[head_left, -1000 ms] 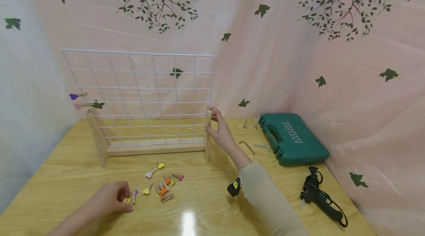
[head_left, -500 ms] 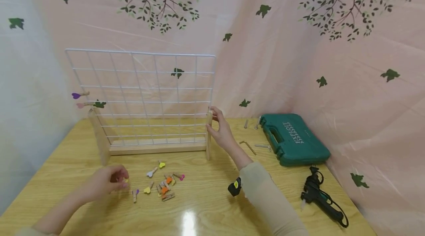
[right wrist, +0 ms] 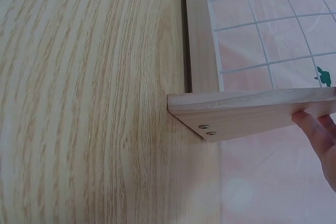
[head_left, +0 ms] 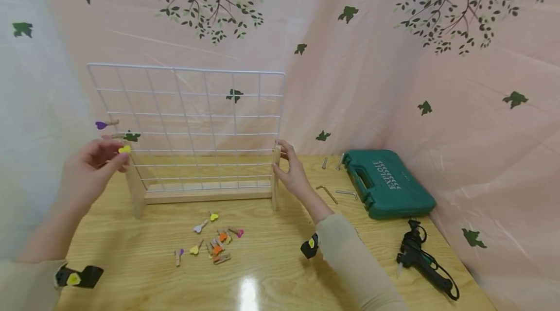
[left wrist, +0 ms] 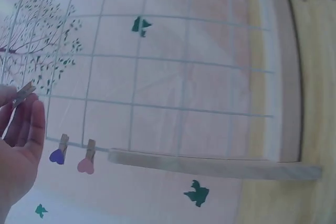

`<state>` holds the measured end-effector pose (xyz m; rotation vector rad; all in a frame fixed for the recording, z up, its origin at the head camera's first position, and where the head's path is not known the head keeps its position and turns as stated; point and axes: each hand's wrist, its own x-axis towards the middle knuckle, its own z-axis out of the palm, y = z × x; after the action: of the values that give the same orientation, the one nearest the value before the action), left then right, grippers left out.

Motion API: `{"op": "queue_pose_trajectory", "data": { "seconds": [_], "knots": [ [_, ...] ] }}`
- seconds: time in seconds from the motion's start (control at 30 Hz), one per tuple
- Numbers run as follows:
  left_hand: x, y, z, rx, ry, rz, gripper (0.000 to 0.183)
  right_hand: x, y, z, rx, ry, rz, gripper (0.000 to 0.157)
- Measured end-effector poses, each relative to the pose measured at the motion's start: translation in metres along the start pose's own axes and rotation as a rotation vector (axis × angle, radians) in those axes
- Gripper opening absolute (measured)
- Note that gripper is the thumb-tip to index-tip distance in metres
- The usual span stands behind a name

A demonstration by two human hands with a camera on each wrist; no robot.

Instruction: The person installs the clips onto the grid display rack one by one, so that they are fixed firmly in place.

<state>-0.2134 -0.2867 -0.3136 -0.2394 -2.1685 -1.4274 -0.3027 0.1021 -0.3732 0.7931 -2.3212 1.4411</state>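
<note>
My left hand (head_left: 89, 170) pinches a small wooden clothespin with a yellow heart (head_left: 125, 149), raised beside the left side of a white wire grid rack. In the left wrist view, that clothespin (left wrist: 23, 94) is between thumb and fingers, its heart hidden. Two clothespins hang clipped to the grid's left edge wire: one with a purple heart (left wrist: 58, 156), one with a pink heart (left wrist: 86, 165). My right hand (head_left: 294, 175) grips the wooden right side post (head_left: 275, 189) of the rack near its top. The right wrist view shows the thumb against this post (right wrist: 241, 121).
Several heart clothespins (head_left: 217, 250) lie loose in front of the rack's wooden base bar (head_left: 210, 197). On the right are a green tool case (head_left: 389, 182), a black glue gun (head_left: 422, 260), a brass hex key (head_left: 327, 194), a silver hex key (head_left: 346, 192) and two bolts (head_left: 324, 163).
My left hand has picked up the yellow heart clothespin from the table and carried it up to the rack's left side. The right hand stays on the right post.
</note>
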Motion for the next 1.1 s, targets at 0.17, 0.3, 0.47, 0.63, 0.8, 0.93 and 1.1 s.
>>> {"op": "queue_pose_trajectory", "data": {
  "seconds": [0.17,0.3,0.47,0.63,0.8,0.93,1.1],
  "knots": [
    [0.027,0.017,-0.011,-0.479,0.3,-0.002,0.024,0.0,0.001,0.0,0.006,0.0,0.003,0.058],
    [0.047,0.018,-0.018,-0.665,0.48,-0.02,0.031,-0.001,0.001,0.0,-0.006,0.008,-0.001,0.059],
    [0.064,0.012,-0.023,-0.625,0.672,-0.133,0.042,-0.001,0.002,0.001,-0.029,0.011,-0.005,0.059],
    [0.07,0.004,-0.022,-0.644,0.776,-0.156,0.045,0.0,0.004,0.002,-0.02,0.009,-0.02,0.059],
    [0.075,0.003,-0.017,-0.741,0.84,-0.197,0.046,-0.001,0.004,0.002,-0.013,0.002,-0.012,0.058],
    [0.079,0.002,-0.014,-0.789,0.833,-0.241,0.048,-0.001,0.002,0.001,-0.008,-0.004,0.0,0.058],
    [0.082,-0.004,-0.011,-0.762,0.785,-0.252,0.049,-0.001,0.001,0.0,0.001,-0.006,0.004,0.058]
  ]
}}
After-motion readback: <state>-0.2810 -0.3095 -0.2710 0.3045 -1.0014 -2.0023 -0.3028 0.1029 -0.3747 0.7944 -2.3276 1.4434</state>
